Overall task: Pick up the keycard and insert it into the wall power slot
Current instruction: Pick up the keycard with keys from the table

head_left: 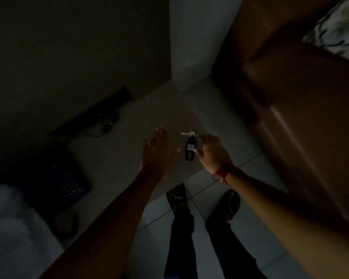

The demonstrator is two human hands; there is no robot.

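Note:
The room is dim. The keycard (190, 147) is a narrow black holder with a white label and a white tag at its far end. It sits over a pale tabletop (149, 109) in front of me. My right hand (213, 153), with a red string on its wrist, pinches the card's right edge between thumb and fingertips. I cannot tell whether the card is off the surface. My left hand (157, 152) hovers flat, fingers spread, just left of the card, holding nothing. No wall slot shows in this view.
A brown leather sofa (302, 109) with a patterned cushion (338, 31) fills the right. A long black bar (95, 113) with a cable lies at the table's far left. A dark keypad-like device (69, 184) and white cloth (10, 228) lie near left. My shoes (178, 196) stand on pale tiles.

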